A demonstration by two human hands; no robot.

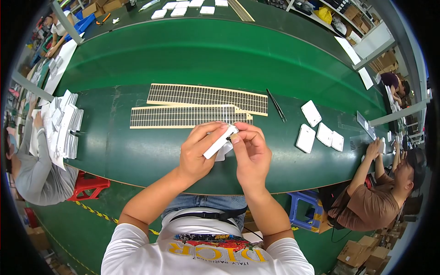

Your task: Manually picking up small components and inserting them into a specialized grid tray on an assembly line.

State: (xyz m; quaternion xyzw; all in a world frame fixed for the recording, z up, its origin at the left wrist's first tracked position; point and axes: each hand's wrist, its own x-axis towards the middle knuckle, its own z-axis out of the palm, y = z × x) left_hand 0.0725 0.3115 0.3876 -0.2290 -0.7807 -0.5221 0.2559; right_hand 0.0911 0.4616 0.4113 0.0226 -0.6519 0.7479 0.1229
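Note:
Over the green tabletop, a white rectangular device case (215,145) is tilted between my two hands. My left hand (196,151) is closed round its left side. The fingers of my right hand (251,149) pinch at the upper end of the case, where a small black part (230,136) shows; whether that part is fixed to the case I cannot tell. Beyond my hands lie two pale sheets of small black stickers, the nearer sheet (174,118) and the farther sheet (183,94), which overlap slightly. Dark tweezers (276,105) rest right of the sheets.
Several white cases (305,138) lie to the right. A green conveyor belt (206,50) runs beyond the tabletop, with more white cases (179,12) on its far side. White stacked pieces (68,123) stand at left beside a person in grey. Another person (376,197) works at right.

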